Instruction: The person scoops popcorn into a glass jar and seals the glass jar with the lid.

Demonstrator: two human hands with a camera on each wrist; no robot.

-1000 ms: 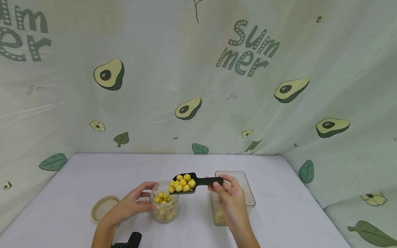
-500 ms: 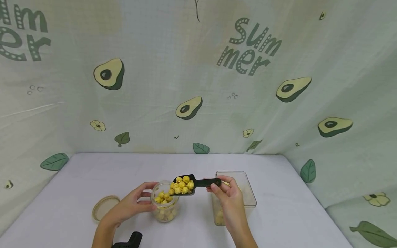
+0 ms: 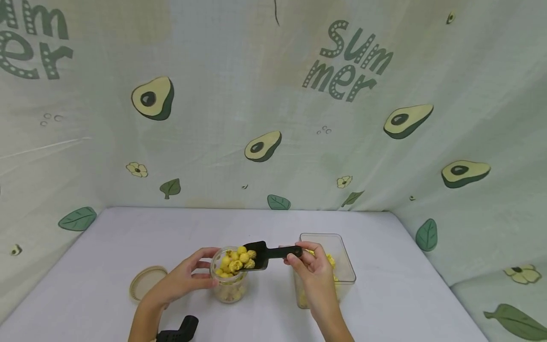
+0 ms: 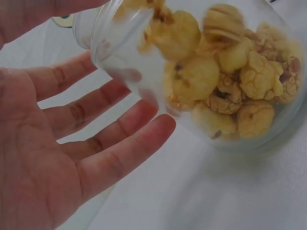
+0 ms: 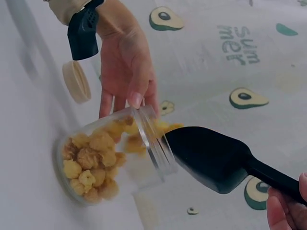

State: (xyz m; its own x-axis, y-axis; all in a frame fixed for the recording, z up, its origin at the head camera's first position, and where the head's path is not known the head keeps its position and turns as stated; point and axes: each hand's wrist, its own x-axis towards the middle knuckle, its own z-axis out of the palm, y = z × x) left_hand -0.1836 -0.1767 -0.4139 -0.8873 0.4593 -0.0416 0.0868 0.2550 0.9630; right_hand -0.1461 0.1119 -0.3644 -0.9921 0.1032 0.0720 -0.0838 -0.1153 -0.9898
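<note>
A clear jar (image 3: 231,290) partly filled with yellow popcorn (image 5: 91,165) stands on the table. My left hand (image 3: 188,275) holds it near the rim, thumb on one side and fingers on the other; those fingers (image 4: 124,153) lie against the glass in the left wrist view. My right hand (image 3: 314,270) pinches the handle of a black scoop (image 3: 260,256). The scoop's front tips down at the jar's mouth, and popcorn is sliding off it into the jar. In the right wrist view the scoop (image 5: 211,158) shows its underside.
A clear rectangular container (image 3: 348,266) holding more popcorn sits behind and partly under my right hand. A round, pale-rimmed lid (image 3: 147,281) lies left of the jar. The table (image 3: 406,304) has a white cover, with a printed curtain (image 3: 205,118) behind it.
The scoop has moved slightly left and tipped toward the jar. Popcorn that lay in its bowl has shifted to its front and into the jar's mouth. My left hand stays on the jar.
</note>
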